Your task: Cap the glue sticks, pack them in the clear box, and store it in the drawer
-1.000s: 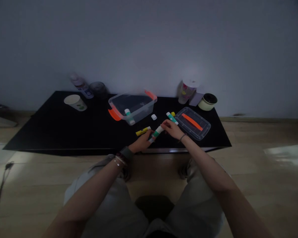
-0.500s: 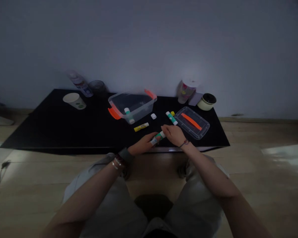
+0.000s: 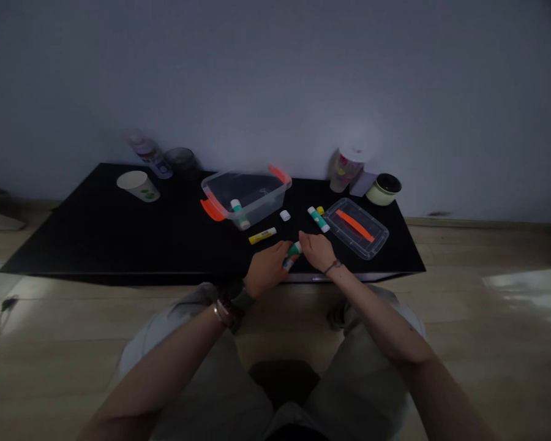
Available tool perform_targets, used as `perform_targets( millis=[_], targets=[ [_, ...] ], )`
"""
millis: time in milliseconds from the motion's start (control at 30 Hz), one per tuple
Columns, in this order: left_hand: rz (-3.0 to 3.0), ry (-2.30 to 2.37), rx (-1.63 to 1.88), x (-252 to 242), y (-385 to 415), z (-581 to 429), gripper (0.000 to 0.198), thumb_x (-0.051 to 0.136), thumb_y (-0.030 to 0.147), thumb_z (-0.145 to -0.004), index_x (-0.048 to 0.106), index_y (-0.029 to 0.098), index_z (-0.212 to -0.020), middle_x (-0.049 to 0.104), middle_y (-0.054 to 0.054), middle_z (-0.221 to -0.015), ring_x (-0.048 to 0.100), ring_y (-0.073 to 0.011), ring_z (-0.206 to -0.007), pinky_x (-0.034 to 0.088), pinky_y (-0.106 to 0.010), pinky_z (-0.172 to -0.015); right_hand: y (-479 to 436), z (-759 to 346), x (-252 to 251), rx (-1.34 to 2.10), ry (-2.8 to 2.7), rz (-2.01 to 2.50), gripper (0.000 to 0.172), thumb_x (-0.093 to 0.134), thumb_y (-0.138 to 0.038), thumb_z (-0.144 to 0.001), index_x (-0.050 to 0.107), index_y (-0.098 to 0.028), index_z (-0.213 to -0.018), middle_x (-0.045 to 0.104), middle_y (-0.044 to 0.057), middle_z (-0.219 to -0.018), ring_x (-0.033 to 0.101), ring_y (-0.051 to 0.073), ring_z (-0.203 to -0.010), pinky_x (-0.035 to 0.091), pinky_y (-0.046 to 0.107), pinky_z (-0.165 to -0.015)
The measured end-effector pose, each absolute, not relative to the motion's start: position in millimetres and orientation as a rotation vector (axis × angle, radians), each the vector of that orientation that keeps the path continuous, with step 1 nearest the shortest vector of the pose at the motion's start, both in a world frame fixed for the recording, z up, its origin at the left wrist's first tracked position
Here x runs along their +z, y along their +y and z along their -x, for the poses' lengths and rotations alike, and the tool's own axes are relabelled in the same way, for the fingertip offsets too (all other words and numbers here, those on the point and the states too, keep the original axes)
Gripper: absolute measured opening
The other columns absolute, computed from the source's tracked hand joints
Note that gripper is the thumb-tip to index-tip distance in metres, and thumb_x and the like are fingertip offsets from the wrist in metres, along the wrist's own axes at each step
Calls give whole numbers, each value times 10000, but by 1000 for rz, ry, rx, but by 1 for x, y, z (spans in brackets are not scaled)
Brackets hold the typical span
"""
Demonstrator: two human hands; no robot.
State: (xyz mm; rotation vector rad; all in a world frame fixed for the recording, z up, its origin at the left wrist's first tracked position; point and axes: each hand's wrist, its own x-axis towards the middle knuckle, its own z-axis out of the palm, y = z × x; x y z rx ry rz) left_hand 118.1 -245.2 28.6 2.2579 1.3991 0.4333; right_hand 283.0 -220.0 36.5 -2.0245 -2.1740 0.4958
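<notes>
The left hand (image 3: 267,268) closes around a green-and-white plastic glue stick (image 3: 292,251) near the front edge of the matte black tabletop (image 3: 96,239). The right hand (image 3: 316,252), just beside it, seems loosely open in the dim light. A pale wooden floor (image 3: 463,251) and grey wall (image 3: 275,79) surround the table.

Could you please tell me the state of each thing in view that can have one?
Left hand, closed around a glue stick
Right hand, beside the stick
Clear box, open, second stick inside
Lid, off the box
Paper cup, on its side
White cap, loose
Yellow stick, lying flat
</notes>
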Motion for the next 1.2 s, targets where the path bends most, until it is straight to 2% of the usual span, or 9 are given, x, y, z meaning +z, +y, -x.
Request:
perform_targets(
  millis=[200,300,367,533,667,833,933,1100,1200],
  targets=[
    [-1712,994,466,29,-230,-115,433,387,556,-967,581,169,-979,619,-37,-766,579,-146,-639,469,-261,-596,-223,-296,48,572,-2179,1653,464,261,-396,-1062,637,-187,-887,663,42,-747,619,162,-709,358,253,-648],
    [-1541,868,505,30,-229,-117,501,358,625,-954,565,169,-959,574,-7,-713,517,-109,-565,427,-228,-533,-224,-303,56,495,-2242,1420,351,326,-369,-1040,590,-193,-891,612,8,-724,570,144,-670,324,247,-636],
    [-1651,917,546,30,-231,-119,448,402,581,-955,575,169,-980,601,-24,-756,552,-128,-622,457,-245,-582,-223,-302,58,480,-2252,1440,296,359,-325,-1022,579,-196,-871,580,-3,-689,537,140,-635,296,254,-619],
    [-2032,1233,637,23,-236,-123,305,523,400,-914,586,180,-1115,654,-115,-1094,611,-252,-1018,483,-370,-879,-220,-291,49,507,-2096,1793,235,413,-257,-988,577,-214,-825,559,-4,-672,477,141,-596,215,277,-574],
    [-1742,1090,494,20,-234,-121,365,463,510,-929,580,174,-1008,628,-57,-847,598,-182,-740,489,-309,-690,-220,-295,43,776,-2053,1694,340,416,-365,-1009,544,-206,-736,521,-15,-641,460,125,-583,242,260,-573],
    [-1353,868,477,28,-233,-115,523,420,673,-905,552,167,-923,529,11,-699,479,-97,-557,405,-218,-521,-222,-309,47,919,-2045,1251,336,404,-460,-1004,563,-196,-870,508,-46,-660,474,109,-602,317,223,-606],
    [-1548,921,511,25,-236,-117,471,429,620,-925,566,171,-966,577,-12,-756,532,-122,-615,448,-243,-573,-222,-308,49,842,-2101,1326,316,404,-419,-1004,554,-198,-836,496,-46,-643,478,110,-594,308,226,-605],
    [-2021,1243,583,16,-238,-121,311,509,406,-920,576,201,-1144,654,-104,-1143,624,-252,-1044,489,-382,-905,-222,-296,45,685,-2119,1714,298,416,-387,-1009,580,-214,-830,569,-14,-691,554,141,-672,304,238,-622],
    [-2006,1235,553,15,-235,-119,322,500,419,-922,571,205,-1151,662,-99,-1114,639,-244,-1001,503,-370,-866,-222,-295,43,738,-2080,1751,317,409,-410,-1016,594,-214,-848,592,-10,-710,572,142,-681,319,234,-624]
  ],
)
